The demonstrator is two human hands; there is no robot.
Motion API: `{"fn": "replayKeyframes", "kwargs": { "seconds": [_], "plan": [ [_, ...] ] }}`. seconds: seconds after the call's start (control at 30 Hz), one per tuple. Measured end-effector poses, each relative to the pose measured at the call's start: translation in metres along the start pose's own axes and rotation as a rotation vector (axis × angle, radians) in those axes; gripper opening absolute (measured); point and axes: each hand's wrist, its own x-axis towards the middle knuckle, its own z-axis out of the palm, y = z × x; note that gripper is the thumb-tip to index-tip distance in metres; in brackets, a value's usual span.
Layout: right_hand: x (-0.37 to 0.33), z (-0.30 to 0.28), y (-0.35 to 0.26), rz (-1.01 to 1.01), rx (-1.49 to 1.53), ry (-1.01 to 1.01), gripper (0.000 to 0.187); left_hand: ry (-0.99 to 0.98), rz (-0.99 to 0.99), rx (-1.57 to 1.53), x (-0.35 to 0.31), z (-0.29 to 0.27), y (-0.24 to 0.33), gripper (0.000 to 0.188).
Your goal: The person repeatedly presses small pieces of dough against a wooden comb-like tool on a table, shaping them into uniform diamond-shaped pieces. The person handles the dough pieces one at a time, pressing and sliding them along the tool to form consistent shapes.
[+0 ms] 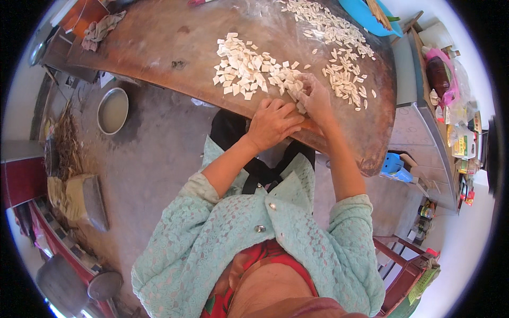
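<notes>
At the near edge of the wooden table, my two hands are close together. My left hand [271, 124] is closed, its fingers curled by the edge; what they hold, if anything, is hidden. Just beside it, my right hand [314, 100] is bent down with the fingers pinched on a small pale piece of dough [301, 107]. Flat diamond-shaped dough pieces [239, 62] lie in a loose pile left of and beyond my hands, reaching up to my right fingers. To the right are many narrow, curled dough pieces [344, 79], spread toward the far side.
The brown wooden table [154, 40] has a curved right end. A blue basin [366, 16] stands at its far right, a cloth [101, 31] at its far left corner. A metal basin [113, 111] sits on the floor to the left. A cluttered cabinet [419, 127] stands right.
</notes>
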Motion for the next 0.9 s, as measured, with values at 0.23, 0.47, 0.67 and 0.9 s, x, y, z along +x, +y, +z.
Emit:
{"fn": "replayKeyframes", "kwargs": {
  "seconds": [0.23, 0.47, 0.67, 0.9],
  "plan": [
    [-0.016, -0.026, 0.002, 0.115, 0.287, -0.08, 0.034, -0.009, -0.016, 0.003, -0.005, 0.003, -0.003, 0.023],
    [-0.04, -0.055, 0.03, 0.123, 0.106, 0.017, 0.022, 0.019, -0.02, -0.031, -0.004, 0.006, -0.003, 0.023],
    [-0.044, -0.045, 0.004, -0.006, -0.258, -0.088, 0.023, 0.019, -0.013, -0.039, -0.003, 0.002, -0.004, 0.025],
    [-0.049, -0.046, 0.046, 0.126, 0.251, 0.08, 0.018, 0.014, -0.011, -0.036, -0.004, 0.004, -0.004, 0.026]
  ]
}}
